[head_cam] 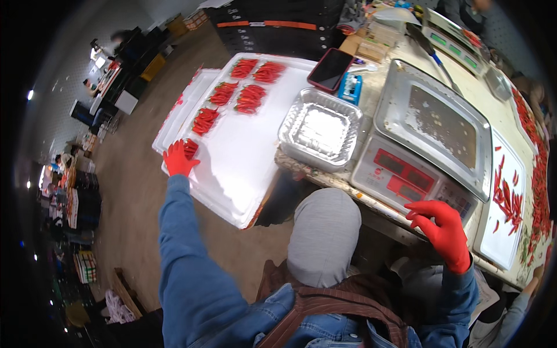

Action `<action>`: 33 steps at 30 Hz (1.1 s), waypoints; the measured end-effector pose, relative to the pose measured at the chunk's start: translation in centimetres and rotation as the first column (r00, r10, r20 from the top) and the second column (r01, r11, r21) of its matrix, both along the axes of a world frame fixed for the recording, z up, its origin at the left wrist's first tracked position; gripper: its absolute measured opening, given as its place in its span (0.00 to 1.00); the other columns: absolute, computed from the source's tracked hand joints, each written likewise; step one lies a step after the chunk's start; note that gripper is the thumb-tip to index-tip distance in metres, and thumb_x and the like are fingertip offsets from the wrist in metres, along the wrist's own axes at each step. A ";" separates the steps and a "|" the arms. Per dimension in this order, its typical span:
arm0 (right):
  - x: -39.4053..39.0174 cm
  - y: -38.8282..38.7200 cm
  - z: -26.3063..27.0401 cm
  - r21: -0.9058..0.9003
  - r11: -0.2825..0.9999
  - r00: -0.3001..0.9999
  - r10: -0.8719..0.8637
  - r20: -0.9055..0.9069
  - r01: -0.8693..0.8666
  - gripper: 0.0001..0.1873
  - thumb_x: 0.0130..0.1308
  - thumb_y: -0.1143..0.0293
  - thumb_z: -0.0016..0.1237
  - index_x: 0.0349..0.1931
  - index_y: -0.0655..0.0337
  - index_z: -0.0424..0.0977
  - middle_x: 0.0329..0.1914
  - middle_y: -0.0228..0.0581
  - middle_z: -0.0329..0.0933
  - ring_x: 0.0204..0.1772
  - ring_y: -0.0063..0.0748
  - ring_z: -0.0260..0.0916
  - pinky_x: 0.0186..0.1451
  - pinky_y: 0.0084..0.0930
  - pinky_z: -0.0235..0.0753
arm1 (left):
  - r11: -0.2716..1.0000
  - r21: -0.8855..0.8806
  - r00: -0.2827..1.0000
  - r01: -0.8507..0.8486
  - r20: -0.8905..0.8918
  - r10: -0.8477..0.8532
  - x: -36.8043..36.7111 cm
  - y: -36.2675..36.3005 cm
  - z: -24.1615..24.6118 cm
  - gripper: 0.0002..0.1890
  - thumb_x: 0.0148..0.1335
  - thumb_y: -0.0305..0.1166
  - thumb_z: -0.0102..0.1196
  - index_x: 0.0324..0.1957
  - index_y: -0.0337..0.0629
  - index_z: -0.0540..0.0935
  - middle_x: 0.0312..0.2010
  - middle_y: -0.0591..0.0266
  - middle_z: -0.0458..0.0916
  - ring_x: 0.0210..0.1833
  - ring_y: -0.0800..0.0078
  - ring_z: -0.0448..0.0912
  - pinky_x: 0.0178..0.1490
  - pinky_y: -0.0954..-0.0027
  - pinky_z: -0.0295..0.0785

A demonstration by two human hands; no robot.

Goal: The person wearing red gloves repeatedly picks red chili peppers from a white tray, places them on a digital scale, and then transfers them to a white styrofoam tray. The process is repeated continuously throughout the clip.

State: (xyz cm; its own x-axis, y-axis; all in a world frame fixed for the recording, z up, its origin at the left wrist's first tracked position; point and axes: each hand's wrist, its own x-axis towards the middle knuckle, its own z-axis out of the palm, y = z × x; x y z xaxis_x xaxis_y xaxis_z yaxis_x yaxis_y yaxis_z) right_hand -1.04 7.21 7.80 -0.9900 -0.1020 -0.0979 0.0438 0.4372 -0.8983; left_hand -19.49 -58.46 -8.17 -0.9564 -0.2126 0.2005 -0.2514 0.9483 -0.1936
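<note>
My left hand (178,160), in a red glove, reaches to the near left edge of a white foam tray (243,161). A small pack of red chili peppers (190,148) sits between its thumb and fingers, partly hidden by the glove. Several similar pepper packs (249,99) lie in two rows farther up the tray. My right hand (441,232), also red-gloved, is raised at the front edge of a digital scale (404,174). Its fingers are bent, and a dark red bit shows at the fingertips; I cannot tell whether it is a pepper.
A foil container (322,128) stands between the tray and the scale, with a phone (331,69) and a blue device (350,88) behind it. A metal pan (435,126) tops the scale. Loose peppers lie on a white tray (500,243) at right. Black crates (278,37) rise behind.
</note>
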 end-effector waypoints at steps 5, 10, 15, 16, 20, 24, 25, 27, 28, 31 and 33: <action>0.5 1.2 -0.7 -0.004 1.000 0.998 0.016 -0.060 -0.016 0.11 0.59 0.74 0.55 0.43 0.62 0.80 0.35 0.40 0.80 0.34 0.27 0.76 0.40 0.24 0.75 | 0.993 0.021 0.993 0.118 0.009 -0.118 -1.7 1.7 1.0 0.51 0.31 0.53 0.72 0.61 0.43 0.69 0.60 0.53 0.69 0.64 0.55 0.65 0.68 0.51 0.55; 0.2 1.5 -1.3 0.029 0.987 0.970 0.159 -0.183 -0.156 0.12 0.62 0.67 0.54 0.45 0.59 0.78 0.38 0.41 0.81 0.40 0.37 0.79 0.44 0.29 0.77 | 0.821 0.290 0.770 0.492 -0.584 -0.256 -3.0 1.0 0.7 0.32 0.54 0.36 0.62 0.60 0.35 0.69 0.56 0.48 0.73 0.59 0.55 0.71 0.64 0.61 0.64; 1.4 2.8 -0.8 -0.091 0.980 0.966 0.153 -0.207 -0.175 0.13 0.61 0.64 0.53 0.43 0.59 0.78 0.35 0.43 0.81 0.40 0.40 0.79 0.44 0.30 0.76 | 0.526 0.471 0.667 0.708 -0.691 -0.279 -2.8 21.7 13.9 0.21 0.67 0.29 0.49 0.60 0.32 0.69 0.58 0.49 0.72 0.61 0.60 0.70 0.65 0.64 0.64; 1.6 2.9 -0.7 -0.102 0.979 0.962 0.150 -0.227 -0.176 0.13 0.61 0.63 0.52 0.42 0.59 0.78 0.34 0.43 0.81 0.39 0.40 0.79 0.44 0.30 0.76 | 0.384 0.512 0.630 0.768 -0.711 -0.313 -2.0 26.0 15.3 0.20 0.68 0.28 0.48 0.60 0.32 0.69 0.58 0.49 0.72 0.61 0.61 0.70 0.65 0.64 0.64; 2.5 4.3 0.0 -0.152 0.982 0.946 0.058 -0.320 -0.112 0.13 0.60 0.63 0.53 0.41 0.60 0.78 0.34 0.43 0.81 0.38 0.38 0.79 0.43 0.30 0.76 | -0.182 0.589 0.420 0.787 -0.729 -0.541 5.0 42.9 17.8 0.19 0.66 0.19 0.43 0.59 0.31 0.71 0.58 0.48 0.72 0.63 0.61 0.70 0.65 0.61 0.64; 3.9 8.1 1.7 -0.199 0.979 0.898 -0.133 -0.419 0.052 0.12 0.60 0.68 0.54 0.43 0.61 0.78 0.34 0.43 0.81 0.39 0.35 0.79 0.44 0.26 0.76 | -0.343 0.433 -0.014 0.833 -0.604 -0.797 12.5 55.6 19.3 0.19 0.55 0.18 0.58 0.51 0.34 0.77 0.47 0.50 0.80 0.50 0.59 0.79 0.54 0.64 0.72; 4.4 9.1 2.1 -0.220 0.971 0.884 -0.184 -0.431 0.095 0.13 0.59 0.68 0.54 0.43 0.61 0.78 0.35 0.41 0.81 0.39 0.32 0.79 0.44 0.25 0.76 | -0.401 0.407 -0.041 0.821 -0.657 -0.752 13.6 57.8 18.4 0.21 0.53 0.18 0.60 0.51 0.35 0.77 0.46 0.50 0.80 0.50 0.57 0.79 0.53 0.64 0.72; 5.9 11.8 1.8 -0.344 0.921 0.934 -0.271 -0.233 0.182 0.12 0.60 0.68 0.54 0.43 0.63 0.78 0.35 0.41 0.82 0.39 0.28 0.78 0.45 0.23 0.76 | -0.412 0.413 -0.068 0.812 -0.634 -0.770 14.7 60.9 18.0 0.20 0.54 0.19 0.60 0.52 0.37 0.77 0.47 0.51 0.79 0.49 0.59 0.79 0.51 0.66 0.73; 6.5 13.1 1.6 -0.249 0.942 0.932 -0.281 -0.229 0.223 0.12 0.62 0.68 0.52 0.43 0.64 0.78 0.35 0.40 0.81 0.39 0.26 0.78 0.44 0.22 0.76 | -0.441 0.504 -0.030 0.742 -0.633 -0.774 15.0 61.7 17.6 0.20 0.54 0.20 0.60 0.51 0.38 0.77 0.46 0.53 0.80 0.48 0.59 0.79 0.51 0.65 0.73; 7.5 16.3 0.2 -0.190 0.908 0.895 -0.406 -0.183 0.373 0.11 0.65 0.70 0.50 0.43 0.65 0.78 0.34 0.38 0.80 0.38 0.22 0.76 0.42 0.20 0.75 | -0.401 0.722 0.141 0.564 -0.563 -0.814 15.8 61.9 14.4 0.16 0.56 0.23 0.59 0.49 0.39 0.79 0.42 0.54 0.81 0.43 0.58 0.80 0.49 0.64 0.74; 7.5 18.7 -0.7 -0.299 0.852 0.845 -0.497 -0.198 0.431 0.11 0.65 0.72 0.48 0.45 0.65 0.78 0.34 0.36 0.78 0.36 0.21 0.74 0.40 0.20 0.74 | -0.461 0.600 0.012 0.654 -0.617 -0.787 16.1 62.1 12.4 0.15 0.56 0.24 0.60 0.48 0.41 0.80 0.41 0.56 0.82 0.44 0.62 0.80 0.49 0.65 0.74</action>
